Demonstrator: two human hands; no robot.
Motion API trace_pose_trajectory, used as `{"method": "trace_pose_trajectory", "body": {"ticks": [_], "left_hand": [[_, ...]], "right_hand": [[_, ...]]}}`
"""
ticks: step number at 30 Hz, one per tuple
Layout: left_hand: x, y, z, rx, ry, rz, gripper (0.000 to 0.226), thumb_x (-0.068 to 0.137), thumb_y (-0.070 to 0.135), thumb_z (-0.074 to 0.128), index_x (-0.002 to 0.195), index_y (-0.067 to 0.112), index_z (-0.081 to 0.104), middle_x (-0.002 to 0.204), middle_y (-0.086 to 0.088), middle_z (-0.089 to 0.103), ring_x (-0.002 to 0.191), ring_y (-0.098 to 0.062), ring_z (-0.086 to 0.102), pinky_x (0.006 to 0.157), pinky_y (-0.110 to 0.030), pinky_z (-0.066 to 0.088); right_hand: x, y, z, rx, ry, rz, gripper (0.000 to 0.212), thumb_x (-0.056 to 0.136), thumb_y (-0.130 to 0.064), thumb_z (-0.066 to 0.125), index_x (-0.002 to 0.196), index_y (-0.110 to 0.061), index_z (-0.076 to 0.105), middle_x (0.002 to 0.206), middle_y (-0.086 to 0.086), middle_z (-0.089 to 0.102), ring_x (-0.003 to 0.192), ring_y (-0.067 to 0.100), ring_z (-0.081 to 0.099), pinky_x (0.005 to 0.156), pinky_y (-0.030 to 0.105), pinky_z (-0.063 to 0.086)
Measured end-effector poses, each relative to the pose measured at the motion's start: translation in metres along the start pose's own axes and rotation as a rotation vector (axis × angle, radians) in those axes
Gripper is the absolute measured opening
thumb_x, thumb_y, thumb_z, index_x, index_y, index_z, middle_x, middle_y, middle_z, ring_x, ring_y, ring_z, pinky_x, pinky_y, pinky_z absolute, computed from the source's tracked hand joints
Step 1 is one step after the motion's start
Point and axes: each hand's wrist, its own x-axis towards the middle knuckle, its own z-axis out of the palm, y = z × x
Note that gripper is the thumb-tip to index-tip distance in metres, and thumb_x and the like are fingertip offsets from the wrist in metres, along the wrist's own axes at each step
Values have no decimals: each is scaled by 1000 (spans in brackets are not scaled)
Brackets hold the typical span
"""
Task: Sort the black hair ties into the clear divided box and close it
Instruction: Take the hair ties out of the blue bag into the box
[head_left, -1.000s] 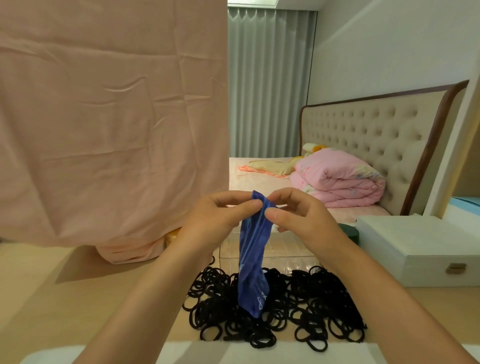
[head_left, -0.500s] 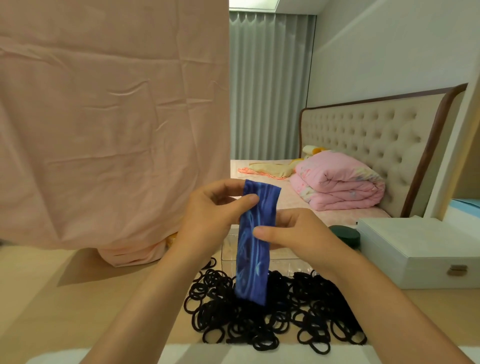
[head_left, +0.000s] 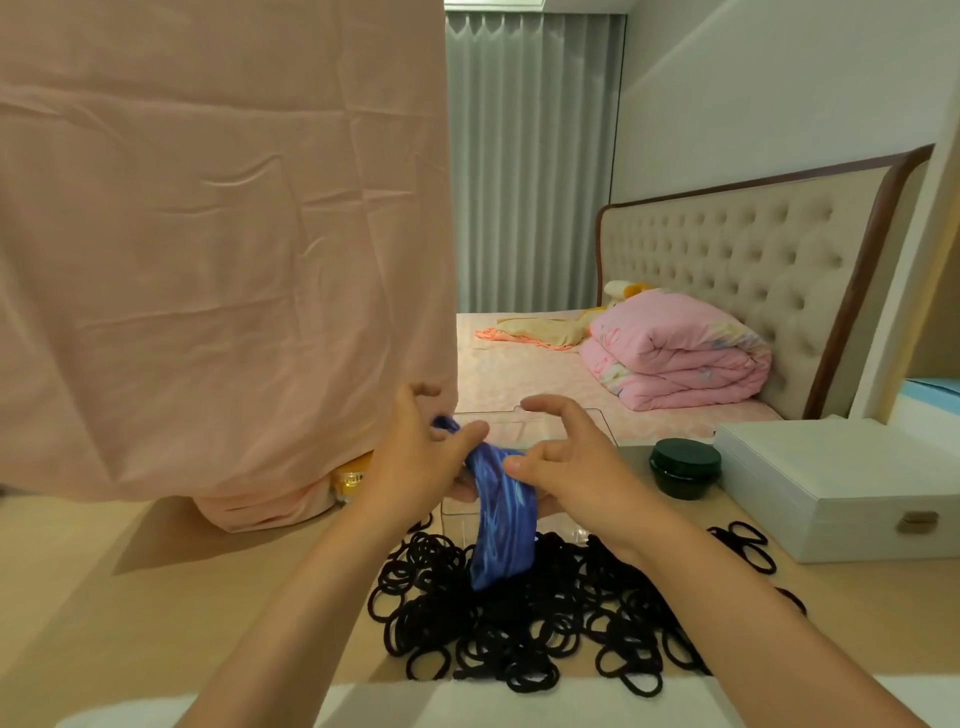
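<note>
A heap of black hair ties lies on the wooden table in front of me, with a few more ties loose to the right. Behind the heap stands the clear divided box, its lid raised; my hands hide most of it. A blue patterned fabric band hangs over the heap. My left hand pinches the band's top end. My right hand grips the band lower down, with its index finger spread above.
A large pink cloth hangs at the left down to the table. A dark green round jar and a white latched case stand to the right. A bed with a folded pink quilt is behind.
Both hands have come down toward the box with the blue band, which now hangs lower and more bunched. My right hand's fingers have spread.
</note>
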Motion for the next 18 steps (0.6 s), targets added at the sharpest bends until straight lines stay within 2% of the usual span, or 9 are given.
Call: {"method": "trace_pose_trajectory", "body": {"ticks": [2, 4, 6, 8, 11, 13, 14, 16, 18], "left_hand": [[1, -2, -3, -72, -84, -86, 53, 94, 23, 69, 131, 27, 32, 66, -6, 73, 63, -21, 73, 74, -46, 63], [-1, -4, -8, -68, -234, -97, 55, 89, 25, 75, 133, 28, 43, 87, -9, 77, 83, -22, 76, 85, -43, 61], [-1, -8, -10, 71, -336, -49, 51, 84, 23, 80, 129, 30, 57, 97, -6, 77, 95, -20, 75, 94, -42, 58], [1, -12, -9, 197, -356, -23, 45, 86, 20, 79, 128, 27, 63, 101, -3, 77, 99, -19, 73, 95, -40, 58], [1, -11, -7, 368, -358, 20, 28, 95, 28, 67, 122, 25, 70, 97, 1, 77, 88, -18, 72, 85, -36, 59], [1, -9, -7, 457, -356, 49, 26, 96, 37, 64, 110, 18, 76, 81, -4, 70, 68, -20, 57, 69, -32, 49], [1, -8, -7, 480, -346, 60, 31, 95, 40, 63, 106, 15, 77, 81, -8, 69, 67, -18, 53, 68, -32, 45], [2, -8, -9, 474, -330, 65, 33, 92, 46, 64, 103, 19, 79, 97, -4, 74, 79, -13, 63, 78, -32, 51], [2, -8, -9, 399, -350, 59, 39, 86, 55, 64, 105, 24, 79, 110, 0, 74, 100, -16, 69, 96, -39, 55]], "right_hand": [[1, 0, 0, -3, 32, -38, 27, 94, -6, 69, 115, -23, 65, 76, 11, 68, 72, 18, 74, 62, 31, 59], [2, 0, 0, -1, 74, -51, 14, 93, -5, 69, 101, -16, 75, 83, 12, 74, 72, 15, 74, 59, 26, 58], [3, 1, -1, 8, 105, -48, 11, 92, -6, 71, 94, -14, 78, 88, 5, 79, 74, 14, 74, 59, 25, 59], [3, 0, -3, 15, 104, -51, 12, 91, -5, 72, 94, -15, 79, 88, 3, 80, 75, 14, 75, 61, 25, 60], [3, -2, -9, -24, 46, -66, 24, 85, 0, 77, 99, -19, 77, 95, 7, 79, 85, 18, 77, 68, 25, 61], [4, -2, -12, -125, 6, -69, 33, 81, 1, 80, 102, -23, 75, 100, 10, 78, 90, 20, 76, 75, 25, 61], [5, -2, -14, -188, 6, -69, 33, 80, 0, 81, 102, -25, 75, 100, 12, 77, 90, 20, 75, 78, 27, 62], [5, -3, -16, -293, 12, -86, 22, 84, -5, 80, 98, -22, 77, 97, 12, 77, 84, 16, 72, 82, 30, 62], [5, -4, -18, -332, -3, -113, 9, 89, -10, 75, 92, -18, 79, 94, 7, 77, 83, 14, 69, 86, 32, 58]]}}
